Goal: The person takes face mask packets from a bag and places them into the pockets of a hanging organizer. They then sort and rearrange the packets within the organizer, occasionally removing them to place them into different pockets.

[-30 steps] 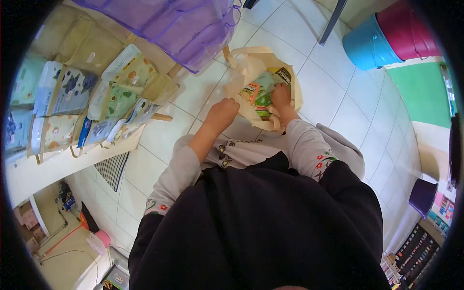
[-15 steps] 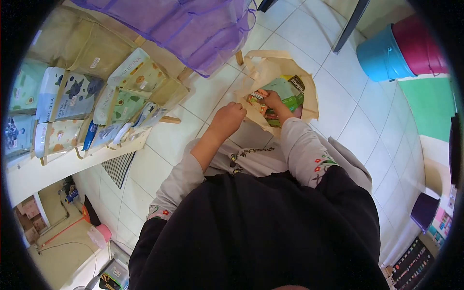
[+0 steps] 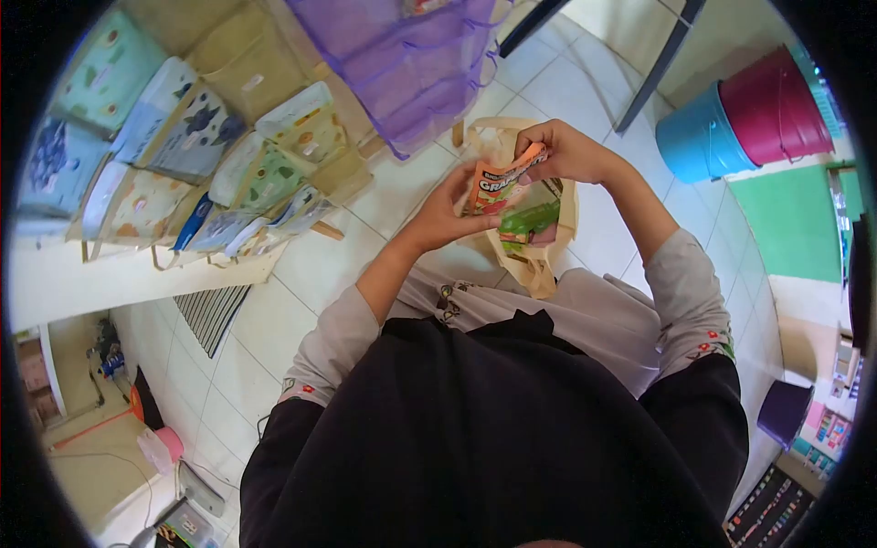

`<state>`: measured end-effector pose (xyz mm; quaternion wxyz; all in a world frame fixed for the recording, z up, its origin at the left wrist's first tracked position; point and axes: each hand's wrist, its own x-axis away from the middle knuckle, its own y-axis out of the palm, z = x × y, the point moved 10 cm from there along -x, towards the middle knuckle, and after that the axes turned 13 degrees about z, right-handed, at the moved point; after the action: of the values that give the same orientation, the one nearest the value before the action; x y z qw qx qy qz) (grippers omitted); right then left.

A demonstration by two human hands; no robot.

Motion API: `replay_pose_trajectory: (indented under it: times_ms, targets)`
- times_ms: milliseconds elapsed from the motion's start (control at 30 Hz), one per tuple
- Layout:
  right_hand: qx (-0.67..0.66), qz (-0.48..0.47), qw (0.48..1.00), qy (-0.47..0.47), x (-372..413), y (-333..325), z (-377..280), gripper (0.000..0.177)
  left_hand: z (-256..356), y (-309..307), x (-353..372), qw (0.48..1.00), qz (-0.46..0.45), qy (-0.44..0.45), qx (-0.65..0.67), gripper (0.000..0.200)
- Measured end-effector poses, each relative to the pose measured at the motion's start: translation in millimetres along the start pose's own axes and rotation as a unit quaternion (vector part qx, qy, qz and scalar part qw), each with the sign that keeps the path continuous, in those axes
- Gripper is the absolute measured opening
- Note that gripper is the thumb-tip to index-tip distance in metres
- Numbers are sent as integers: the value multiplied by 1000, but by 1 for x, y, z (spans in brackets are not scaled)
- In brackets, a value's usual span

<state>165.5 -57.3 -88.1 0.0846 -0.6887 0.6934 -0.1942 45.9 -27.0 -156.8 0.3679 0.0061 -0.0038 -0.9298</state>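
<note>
An orange packet (image 3: pixel 496 190) with large lettering, partly reading "GRA", is held up between my two hands above the bag. My right hand (image 3: pixel 571 153) pinches its upper right edge. On the left side, my left hand (image 3: pixel 443 212) grips the packet's edge, with the thumb stretched along the bottom. Below them a cream cloth bag (image 3: pixel 528 276) stands open on the floor. Inside it lies a green packet (image 3: pixel 534 219) among other flat packets, partly hidden by my hands and the orange packet.
A hanging organizer with clear pockets of sheet-mask packs (image 3: pixel 192 128) is on the left, beside a purple pocket organizer (image 3: pixel 402 64). Blue (image 3: pixel 703 137) and dark red (image 3: pixel 776 110) buckets stand at right. Dark legs (image 3: pixel 658 64) stand behind the bag; a striped mat (image 3: pixel 212 315) lies at left.
My right hand has come up out of the bag with the orange packet. My left hand has moved from the bag's rim to the packet. The view has shifted slightly.
</note>
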Motion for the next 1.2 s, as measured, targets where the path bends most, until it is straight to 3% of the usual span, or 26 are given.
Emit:
replay_pose_trajectory:
  times_ms: [33,67,167,267,367,467,533,567,633,667,767,800,833,867,967,1033,1067,1133,1167,1200]
  targets:
    - [-12,13,1000,-21,-2,1,-17,13,6,6,3,998,-57,-32,27,59]
    - [-24,25,999,-42,-3,4,-32,12,16,-1,6,999,-29,-30,31,52]
    - [-42,46,992,-113,-4,14,-72,13,83,-39,17,959,95,238,-121,42]
    - [-34,66,974,-212,-4,26,-100,13,107,-75,37,894,213,360,-158,30]
    - [-34,103,964,-243,-4,27,-111,12,133,-94,58,870,290,385,-108,20]
    - [-30,150,971,-182,-6,20,-105,16,138,-96,69,876,285,352,-165,16]
    - [-9,168,977,-127,-8,17,-101,22,136,-94,71,907,251,285,-182,15]
    - [41,157,979,-126,-8,19,-107,21,136,-93,70,919,234,253,-189,15]
    - [143,140,971,-130,-1,23,-143,21,137,-95,73,915,224,272,-199,14]
    - [222,120,954,-163,2,28,-162,26,140,-96,74,907,223,289,-210,14]
    - [277,109,894,-336,8,45,-212,29,171,-103,77,886,238,333,-218,12]
    - [345,76,875,-331,3,51,-221,30,186,-107,79,875,253,353,-213,12]
    - [318,88,881,-339,3,46,-237,29,204,-110,82,865,266,372,-206,12]
    - [290,99,886,-347,2,40,-252,28,211,-116,77,899,238,311,-195,22]
    - [269,163,883,-349,4,-4,-307,22,294,-130,90,782,284,460,-310,34]
    - [184,236,897,-326,1,-53,-346,20,336,-145,90,664,320,536,-412,42]
    - [207,271,856,-390,2,-73,-374,23,358,-153,86,614,348,552,-445,41]
    - [229,332,840,-363,-6,-99,-416,27,401,-159,72,519,384,568,-510,41]
    - [160,304,841,-418,-9,-96,-441,25,418,-160,62,475,392,570,-544,42]
    - [91,273,835,-470,-13,-92,-463,24,427,-163,44,465,368,561,-578,41]
